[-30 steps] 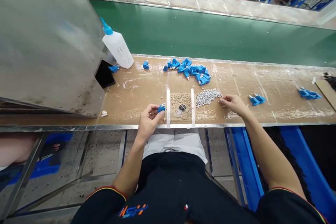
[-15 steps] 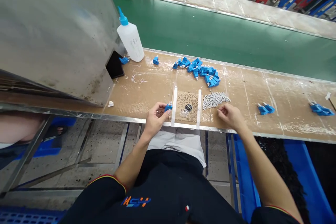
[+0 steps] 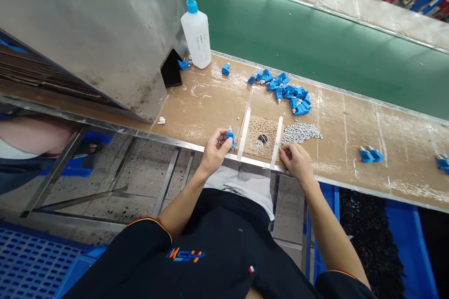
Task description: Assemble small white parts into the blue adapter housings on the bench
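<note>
Between the thumb and fingers of my left hand (image 3: 216, 152) is a small blue plastic part (image 3: 230, 138) with a white tip pointing up. My right hand (image 3: 296, 160) is pinched closed at the right edge of a taped cardboard patch (image 3: 252, 124); whatever its fingertips hold is too small to make out. Just beyond that hand lies a pile of small grey pieces (image 3: 300, 132). On the pitted cardboard patch rest a black round piece (image 3: 263, 138) and a clear ring-like piece (image 3: 256, 145). Farther back is a heap of blue plastic parts (image 3: 280, 88).
A white bottle with a blue nozzle (image 3: 196, 37) stands at the back left, beside a metal housing (image 3: 105, 23) and a dark flat object (image 3: 171, 70). A green belt (image 3: 280, 28) runs behind the bench. Blue bins (image 3: 400, 229) sit below right. Another person's leg (image 3: 31, 135) shows left.
My right hand has moved left, from beside the grey pile to the cardboard patch's edge. The blue part in my left hand has turned more upright. The camera view has shifted.
</note>
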A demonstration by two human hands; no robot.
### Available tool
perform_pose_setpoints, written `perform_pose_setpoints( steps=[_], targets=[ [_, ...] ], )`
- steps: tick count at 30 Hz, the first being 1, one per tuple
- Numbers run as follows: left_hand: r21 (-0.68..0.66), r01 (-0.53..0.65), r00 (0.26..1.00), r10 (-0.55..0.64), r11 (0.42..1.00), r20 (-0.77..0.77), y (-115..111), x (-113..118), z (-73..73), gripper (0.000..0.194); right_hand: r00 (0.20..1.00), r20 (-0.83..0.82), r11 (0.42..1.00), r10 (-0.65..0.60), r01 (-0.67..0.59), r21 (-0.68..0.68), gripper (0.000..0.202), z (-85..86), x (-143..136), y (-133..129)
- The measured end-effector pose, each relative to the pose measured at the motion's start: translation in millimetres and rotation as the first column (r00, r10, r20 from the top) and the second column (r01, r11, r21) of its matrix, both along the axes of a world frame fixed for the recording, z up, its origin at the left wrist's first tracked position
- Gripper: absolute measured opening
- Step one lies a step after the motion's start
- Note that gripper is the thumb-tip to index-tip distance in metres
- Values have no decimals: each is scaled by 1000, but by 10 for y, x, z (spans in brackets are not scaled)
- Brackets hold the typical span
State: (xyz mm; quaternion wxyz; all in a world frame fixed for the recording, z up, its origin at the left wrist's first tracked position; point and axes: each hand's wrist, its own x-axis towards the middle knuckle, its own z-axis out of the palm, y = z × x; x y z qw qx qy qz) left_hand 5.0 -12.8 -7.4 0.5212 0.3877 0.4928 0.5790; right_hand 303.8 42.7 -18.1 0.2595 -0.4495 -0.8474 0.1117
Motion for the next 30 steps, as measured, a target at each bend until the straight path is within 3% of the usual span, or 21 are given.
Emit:
perform_pose_setpoints(
  steps=[10,17,23,27,30],
  targets=[
    [-11,25,1000,-25,1000,4,28,33,-52,32,996,66,996,65,-69,62,17,29,25,-12],
    [-24,28,1000,-28,999,5,12,25,-53,34,997,51,996,62,-58,-73,18,110,21,27],
    [-14,20,1000,-20,1000,10,-21,-17,-43,33,989,61,962,131,-113,-247,14,456,-110,121],
    [-5,17,1000,-17,1000,8,-27,-39,-27,35,953,152,943,261,-219,-249,13,743,-431,150],
    [-8,7,1000,-7,1000,6,-37,-56,-15,35,913,274,945,302,-249,-212,14,839,-659,179]
  ],
)
